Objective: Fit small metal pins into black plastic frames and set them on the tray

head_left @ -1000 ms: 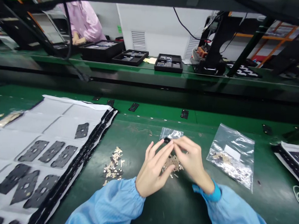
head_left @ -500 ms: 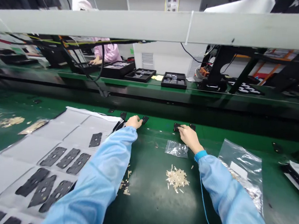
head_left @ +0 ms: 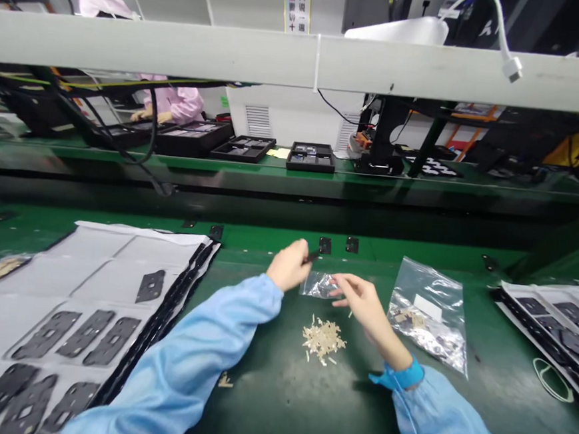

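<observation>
My left hand (head_left: 290, 265) is closed on a small dark plate (head_left: 311, 257), which pokes out past its fingertips. To its right my right hand (head_left: 360, 299) hovers with fingers apart and nothing visible in them. Its fingertips overlap the edge of a small clear plastic bag (head_left: 317, 285) in this view; whether they touch it I cannot tell. Just below lies a loose pile of small beige strips (head_left: 324, 340). Beyond the hands, two black plates, one left (head_left: 325, 245) and one right (head_left: 352, 244), rest on the green surface.
A white sectioned tray (head_left: 28, 283) with several black plates fills the left side. At right are a larger clear bag (head_left: 429, 315), another tray (head_left: 556, 325) and a pale loop (head_left: 552, 380). A beam (head_left: 182, 51) crosses above; a person in pink (head_left: 175, 104) sits behind.
My left hand has moved right, away from the white tray, with a dark plate in it. My right hand has left the black plates and come nearer, fingers spread. The view has shifted rightward.
</observation>
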`<action>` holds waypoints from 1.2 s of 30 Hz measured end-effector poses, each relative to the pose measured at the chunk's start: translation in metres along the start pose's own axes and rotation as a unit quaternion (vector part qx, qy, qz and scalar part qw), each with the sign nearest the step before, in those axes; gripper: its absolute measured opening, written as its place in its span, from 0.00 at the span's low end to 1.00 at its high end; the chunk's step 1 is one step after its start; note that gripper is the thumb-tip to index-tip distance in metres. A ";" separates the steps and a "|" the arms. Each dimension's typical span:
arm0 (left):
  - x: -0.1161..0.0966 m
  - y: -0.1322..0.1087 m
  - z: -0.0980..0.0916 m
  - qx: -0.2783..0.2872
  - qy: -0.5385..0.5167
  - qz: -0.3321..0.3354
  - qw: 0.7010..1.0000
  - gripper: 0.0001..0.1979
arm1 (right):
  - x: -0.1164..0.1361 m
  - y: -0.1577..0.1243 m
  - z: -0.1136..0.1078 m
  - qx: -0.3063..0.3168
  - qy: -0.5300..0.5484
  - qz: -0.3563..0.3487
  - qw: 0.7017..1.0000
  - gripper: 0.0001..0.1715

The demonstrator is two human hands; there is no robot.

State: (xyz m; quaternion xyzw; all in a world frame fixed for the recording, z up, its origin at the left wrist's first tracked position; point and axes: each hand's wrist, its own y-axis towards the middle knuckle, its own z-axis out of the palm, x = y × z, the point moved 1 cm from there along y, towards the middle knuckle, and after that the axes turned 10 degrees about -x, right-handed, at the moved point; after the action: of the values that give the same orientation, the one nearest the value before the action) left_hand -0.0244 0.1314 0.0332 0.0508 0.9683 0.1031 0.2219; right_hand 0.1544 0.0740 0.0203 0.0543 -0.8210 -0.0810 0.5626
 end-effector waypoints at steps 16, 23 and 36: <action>-0.020 -0.172 -0.002 0.199 -0.527 -0.096 0.820 0.11 | 0.031 -0.077 0.009 0.204 -0.082 -0.150 0.964 0.08; 0.081 -0.191 -0.039 -0.127 -0.200 -0.201 0.950 0.11 | -0.011 -0.062 -0.001 0.108 -0.022 -0.049 0.993 0.11; 0.101 -0.183 -0.015 -0.086 0.010 -0.144 0.986 0.06 | -0.027 -0.066 0.000 0.115 -0.020 -0.002 0.993 0.14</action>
State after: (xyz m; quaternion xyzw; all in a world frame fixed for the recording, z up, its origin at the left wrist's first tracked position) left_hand -0.1310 -0.0346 -0.0359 -0.1092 0.9552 0.1539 0.2280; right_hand 0.1638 0.0137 -0.0172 0.1190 -0.8358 0.0118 0.5359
